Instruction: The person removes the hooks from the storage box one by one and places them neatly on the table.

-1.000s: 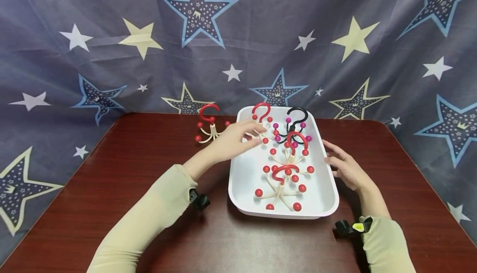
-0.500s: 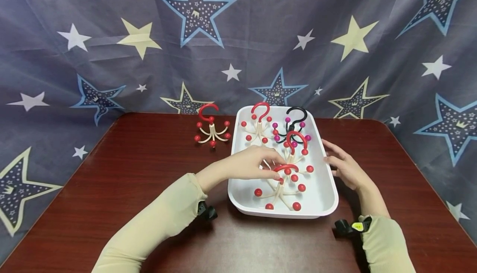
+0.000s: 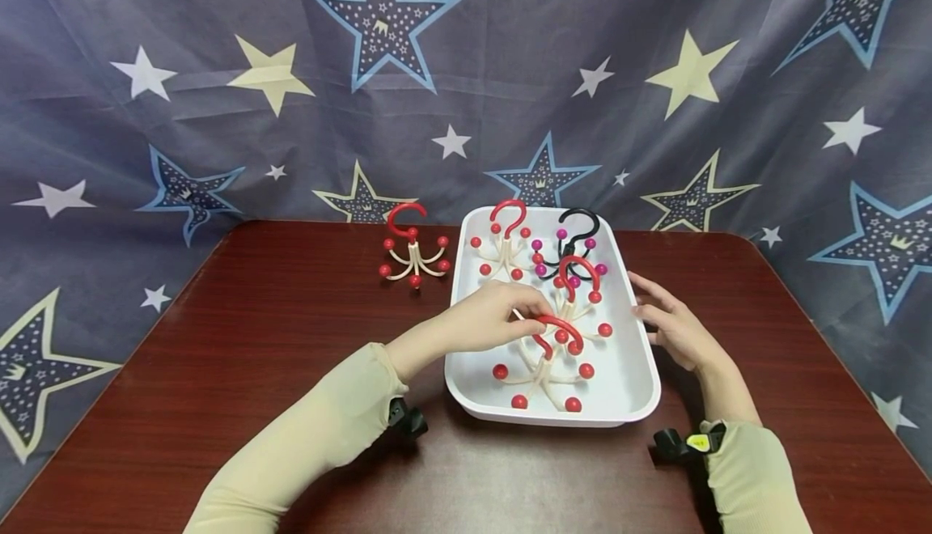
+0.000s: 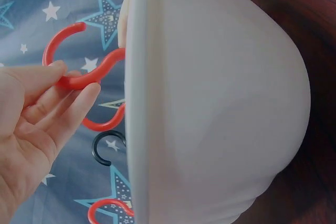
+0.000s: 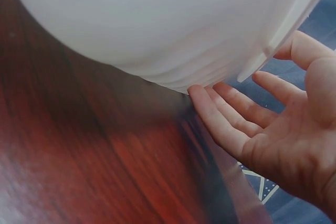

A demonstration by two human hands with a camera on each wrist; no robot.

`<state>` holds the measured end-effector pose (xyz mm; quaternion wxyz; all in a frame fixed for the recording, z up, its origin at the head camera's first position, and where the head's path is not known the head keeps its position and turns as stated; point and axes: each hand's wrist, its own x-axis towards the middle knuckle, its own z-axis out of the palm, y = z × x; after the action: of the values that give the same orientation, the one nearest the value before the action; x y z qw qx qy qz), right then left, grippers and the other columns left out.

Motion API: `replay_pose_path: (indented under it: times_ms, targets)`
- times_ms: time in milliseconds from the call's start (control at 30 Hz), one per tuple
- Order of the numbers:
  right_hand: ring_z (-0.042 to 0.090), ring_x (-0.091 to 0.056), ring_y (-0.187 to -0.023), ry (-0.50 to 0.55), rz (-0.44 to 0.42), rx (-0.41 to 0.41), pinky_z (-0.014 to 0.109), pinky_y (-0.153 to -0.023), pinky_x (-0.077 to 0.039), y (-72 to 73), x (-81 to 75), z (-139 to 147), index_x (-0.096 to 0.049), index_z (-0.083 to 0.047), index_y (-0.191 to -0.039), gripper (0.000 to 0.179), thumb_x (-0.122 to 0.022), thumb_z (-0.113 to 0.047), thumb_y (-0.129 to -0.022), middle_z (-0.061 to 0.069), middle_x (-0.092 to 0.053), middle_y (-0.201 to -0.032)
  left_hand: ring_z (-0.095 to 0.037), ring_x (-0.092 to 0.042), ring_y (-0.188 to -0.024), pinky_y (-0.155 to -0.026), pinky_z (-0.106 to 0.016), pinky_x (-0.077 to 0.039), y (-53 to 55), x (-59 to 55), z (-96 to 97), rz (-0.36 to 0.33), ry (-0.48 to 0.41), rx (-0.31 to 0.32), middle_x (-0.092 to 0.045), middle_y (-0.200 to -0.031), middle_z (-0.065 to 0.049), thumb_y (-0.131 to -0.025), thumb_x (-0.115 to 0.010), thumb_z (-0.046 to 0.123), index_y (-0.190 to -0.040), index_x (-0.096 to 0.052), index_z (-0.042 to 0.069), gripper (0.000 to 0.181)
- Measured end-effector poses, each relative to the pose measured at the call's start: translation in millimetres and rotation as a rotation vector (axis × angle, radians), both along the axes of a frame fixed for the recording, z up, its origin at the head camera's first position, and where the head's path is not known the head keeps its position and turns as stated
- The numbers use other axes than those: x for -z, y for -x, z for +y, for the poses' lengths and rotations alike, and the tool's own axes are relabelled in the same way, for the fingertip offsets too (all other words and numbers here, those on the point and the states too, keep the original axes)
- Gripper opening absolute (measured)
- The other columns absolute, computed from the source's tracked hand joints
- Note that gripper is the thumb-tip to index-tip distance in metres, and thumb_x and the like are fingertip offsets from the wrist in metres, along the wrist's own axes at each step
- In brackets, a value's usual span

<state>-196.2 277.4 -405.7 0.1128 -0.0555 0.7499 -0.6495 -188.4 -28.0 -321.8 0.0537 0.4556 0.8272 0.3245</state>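
Observation:
My left hand (image 3: 497, 317) pinches the red hook of the nearest hook hanger (image 3: 542, 376), a cream one with several curved arms tipped in red balls. That red hook (image 4: 79, 81) shows between thumb and fingers in the left wrist view. The hanger stands in the near part of a white tray (image 3: 466, 392). Right behind it in the tray is another red-hooked hanger (image 3: 570, 299), partly covered. My right hand (image 3: 677, 328) is at the tray's right side; in the right wrist view its extended fingers (image 5: 220, 121) touch the outer wall.
Toward the tray's back stand a red-hooked hanger (image 3: 506, 255) and a black hanger (image 3: 570, 251) with magenta balls. Another red-and-cream hanger (image 3: 413, 255) stands on the brown table (image 3: 291, 340), left of the tray. A star-patterned cloth (image 3: 466, 97) hangs behind.
My left hand has moved from the back-left hanger toward the near one and taken hold of its red hook. That hanger has shifted slightly left. My right hand has stayed put.

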Motion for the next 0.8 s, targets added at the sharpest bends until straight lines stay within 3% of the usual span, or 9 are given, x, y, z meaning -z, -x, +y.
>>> replay_pose_path:
  times_ms: [233, 433, 533, 800]
  targets:
    - [0.007, -0.057, -0.093, -0.001, 0.003, 0.003, 0.033, -0.073, -0.052, -0.4, -0.2, -0.2, -0.021, -0.012, -0.145, 0.059, -0.048, -0.015, -0.092, 0.006, -0.044, -0.112, -0.002, -0.058, -0.079, -0.069, -0.017, -0.047, 4.2, -12.5, -8.4, 0.065, -0.157, -0.06, -0.067, -0.086, 0.003, -0.086, -0.062, 0.015, -0.099, -0.067, 0.011, 0.015]
    - [0.006, -0.057, -0.092, -0.005, 0.004, 0.006, 0.032, -0.073, -0.052, -0.9, -0.6, 0.7, -0.021, -0.011, -0.145, 0.059, -0.048, -0.015, -0.092, 0.004, -0.045, -0.111, -0.005, -0.061, -0.076, -0.067, -0.021, -0.051, 7.6, -34.9, -22.6, 0.047, -0.325, -0.172, -0.067, -0.086, 0.002, -0.085, -0.063, 0.014, -0.101, -0.068, 0.011, 0.017]
    - [0.005, -0.057, -0.093, -0.006, 0.002, 0.007, 0.033, -0.073, -0.052, -1.3, -0.7, 0.9, -0.021, -0.012, -0.145, 0.059, -0.048, -0.015, -0.092, 0.004, -0.044, -0.111, -0.005, -0.061, -0.076, -0.065, -0.022, -0.05, 9.0, -42.9, -31.0, 0.068, -0.367, -0.236, -0.067, -0.087, 0.004, -0.084, -0.064, 0.016, -0.102, -0.068, 0.013, 0.019]
    - [0.006, -0.057, -0.094, -0.01, 0.005, -0.001, 0.033, -0.074, -0.052, -0.5, 0.2, 0.2, -0.021, -0.013, -0.145, 0.059, -0.048, -0.017, -0.093, 0.005, -0.044, -0.113, -0.009, -0.06, -0.068, -0.059, -0.023, -0.046, 16.9, -53.7, -55.9, 0.151, -0.454, -0.322, -0.067, -0.085, 0.003, -0.084, -0.065, 0.015, -0.101, -0.068, 0.013, 0.018]
